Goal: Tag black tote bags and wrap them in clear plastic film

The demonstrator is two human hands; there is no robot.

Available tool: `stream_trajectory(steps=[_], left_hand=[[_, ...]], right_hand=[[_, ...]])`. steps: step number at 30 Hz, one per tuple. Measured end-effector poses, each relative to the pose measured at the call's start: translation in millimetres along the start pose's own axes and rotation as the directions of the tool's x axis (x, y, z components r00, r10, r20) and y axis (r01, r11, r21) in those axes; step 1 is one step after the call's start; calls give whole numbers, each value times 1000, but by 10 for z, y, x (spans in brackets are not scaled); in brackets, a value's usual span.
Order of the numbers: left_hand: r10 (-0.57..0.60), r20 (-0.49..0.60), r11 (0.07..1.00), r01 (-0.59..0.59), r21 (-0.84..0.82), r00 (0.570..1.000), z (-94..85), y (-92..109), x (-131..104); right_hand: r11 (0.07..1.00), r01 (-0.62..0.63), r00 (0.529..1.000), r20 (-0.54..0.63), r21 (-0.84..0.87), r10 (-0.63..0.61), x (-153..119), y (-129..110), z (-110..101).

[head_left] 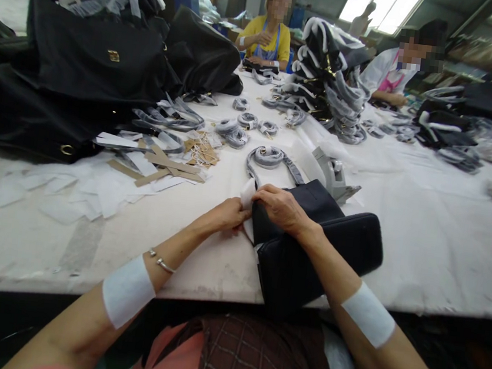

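A black handbag lies on its side at the table's front edge, partly over the edge. My right hand is closed on the bag's left end, fingers bent over its rim. Close beside it, my left hand pinches at a piece of white paper by the same end; its fingertips are partly hidden. A plastic-wrapped strap runs from the bag, and a coiled wrapped strap lies just beyond my hands. Behind the bag stands a grey tape dispenser.
Black bags are heaped at the left. Card strips, strung tags and white paper sheets lie nearer. More coiled straps and a bag stack stand farther back. Two people work across the table.
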State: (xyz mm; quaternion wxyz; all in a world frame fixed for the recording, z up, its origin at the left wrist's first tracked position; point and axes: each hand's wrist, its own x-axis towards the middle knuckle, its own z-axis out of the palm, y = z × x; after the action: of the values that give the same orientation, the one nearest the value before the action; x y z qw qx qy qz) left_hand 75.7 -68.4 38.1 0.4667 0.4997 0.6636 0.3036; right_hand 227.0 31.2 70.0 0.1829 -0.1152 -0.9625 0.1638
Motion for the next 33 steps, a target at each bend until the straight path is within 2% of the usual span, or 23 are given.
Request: stream_trajectory(steps=[2, 4, 6, 7, 9, 10, 11, 13, 14, 16, 18, 21, 23, 27, 29, 30, 33], left_hand=[[6, -23, 999, -6, -40, 1000, -4, 17, -2], [18, -61, 983, -28, -180, 998, -42, 26, -51], [-2, -157, 949, -48, -312, 988, -85, -4, -174], [-23, -223, 946, -51, -320, 975, -91, -38, -265], [-17, -320, 981, -46, -188, 947, -45, -130, -487], [26, -308, 995, -53, -80, 951, 16, -177, -607], [90, -247, 996, -86, 25, 965, 101, -217, -724], [219, -72, 965, -205, 163, 973, 321, -258, -918], [265, -12, 948, -258, 186, 964, 439, -257, -985], [303, 23, 938, -302, 169, 953, 646, -227, -1051], [246, 27, 966, -247, 75, 969, 777, -184, -1046], [39, 127, 979, -13, -203, 991, 819, -138, -1001], [-41, 197, 906, 120, -406, 979, 767, -120, -997], [-32, 262, 661, 217, -718, 964, 576, -96, -1041], [-35, 284, 575, 252, -778, 958, 478, -101, -1039], [-51, 285, 563, 263, -784, 957, 435, -113, -1028], [-136, 213, 596, 252, -763, 967, 343, -178, -983]], right_hand=[[999, -49, 999, 2, 14, 49, 42, -14, -64], [994, -98, 995, -6, 38, 98, 41, -57, -207], [988, -145, 989, 7, 43, 145, -50, -111, -400], [985, -170, 985, 26, 33, 169, -134, -135, -497], [976, -217, 974, 73, -2, 216, -362, -164, -646], [971, -237, 967, 90, -24, 238, -489, -167, -686], [967, -249, 963, 97, -53, 253, -613, -163, -701], [958, -247, 962, 80, -146, 261, -818, -143, -661], [949, -240, 965, 55, -203, 256, -890, -130, -618], [924, -240, 970, -31, -296, 242, -972, -103, -521], [904, -273, 961, -136, -328, 241, -991, -78, -453], [898, -334, 932, -242, -288, 269, -967, -54, -454], [895, -373, 908, -293, -246, 298, -932, -62, -500], [872, -442, 861, -374, -213, 345, -816, -176, -510], [872, -437, 861, -385, -222, 333, -741, -269, -423], [876, -424, 866, -388, -229, 317, -704, -316, -364], [891, -388, 873, -404, -237, 273, -602, -442, -194]])
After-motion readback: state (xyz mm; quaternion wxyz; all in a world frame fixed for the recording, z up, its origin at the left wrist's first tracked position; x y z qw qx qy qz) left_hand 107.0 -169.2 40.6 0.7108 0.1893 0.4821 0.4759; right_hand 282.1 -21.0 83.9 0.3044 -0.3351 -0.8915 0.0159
